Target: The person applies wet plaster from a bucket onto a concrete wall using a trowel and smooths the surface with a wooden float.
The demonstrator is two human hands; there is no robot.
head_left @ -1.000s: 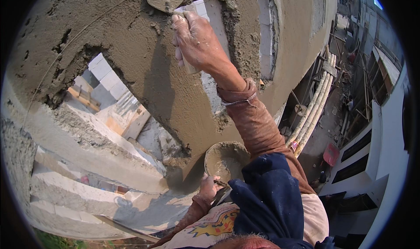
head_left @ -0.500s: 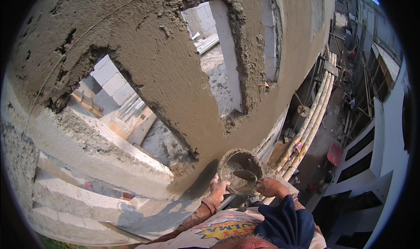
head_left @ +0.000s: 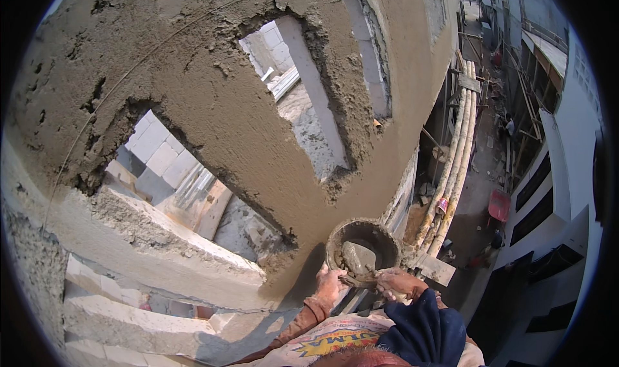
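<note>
Two hands are down at chest height now, both working around the round mortar-caked pan that you keep tucked close against the grey rendered wall. Your left hand is clamped on the pan's near rim, fingers curled over the edge, so the bowl stays level and the wet mix doesn't slide out over the drop below. Your right hand is closed around the handle of a small steel trowel, whose blade lies inside the pan, pressed into the grey mortar. Holding the pan right at the wall's edge keeps the load close to the fresh render, so little is lost on the way up.

Above, two rough openings cut the wall: the upper window gap and the lower one, both with ragged, unfinished mortar edges and pale blocks showing through. To your right a bundle of pale scaffold poles runs down the wall's side, and far below lies a narrow alley with a red object on the ground.
</note>
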